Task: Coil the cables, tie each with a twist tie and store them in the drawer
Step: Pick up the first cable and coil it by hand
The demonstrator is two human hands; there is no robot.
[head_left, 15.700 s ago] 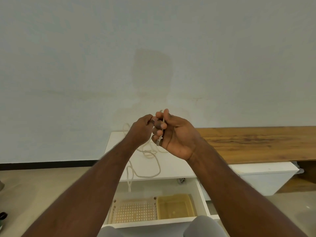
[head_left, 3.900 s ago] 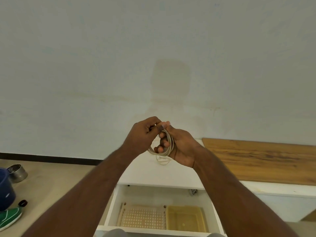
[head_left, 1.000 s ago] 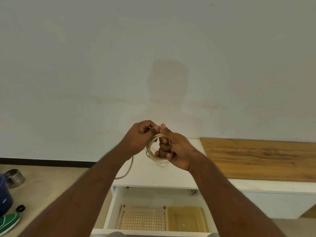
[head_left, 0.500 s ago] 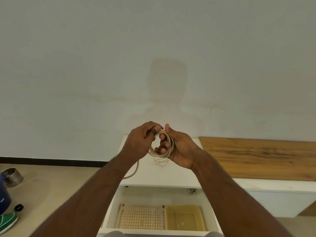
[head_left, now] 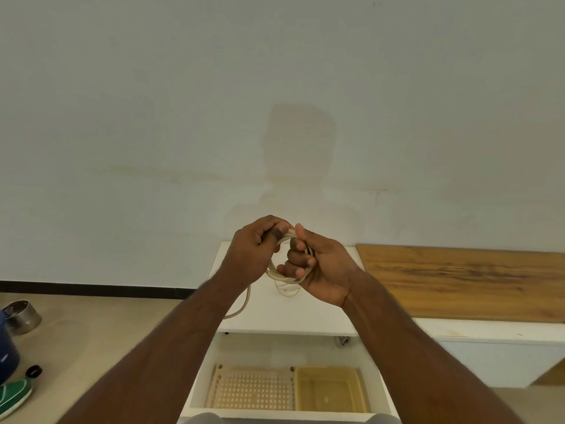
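Observation:
A cream cable [head_left: 272, 272] is wound in several loops around the fingers of my right hand [head_left: 318, 264], held up above the white cabinet top [head_left: 275, 319]. My left hand [head_left: 253, 252] pinches the strand at the top of the coil, thumb pressed on it. A loose tail [head_left: 243, 307] hangs from under my left hand down to the cabinet top. Below, the white drawer [head_left: 195, 390] stands open, with a perforated beige tray [head_left: 250, 390] and a yellow bin [head_left: 328, 390] inside. No twist tie is visible.
A wooden board [head_left: 464, 283] lies on the low white unit to the right. On the floor at left are a metal tin [head_left: 21, 313], a dark blue container [head_left: 6, 353], a small black cap [head_left: 33, 371] and a green shoe [head_left: 13, 396]. A plain wall is close behind.
The hanging tail has grown shorter as more cable has been wound onto my right hand's fingers. Both hands have stayed at about the same height above the cabinet.

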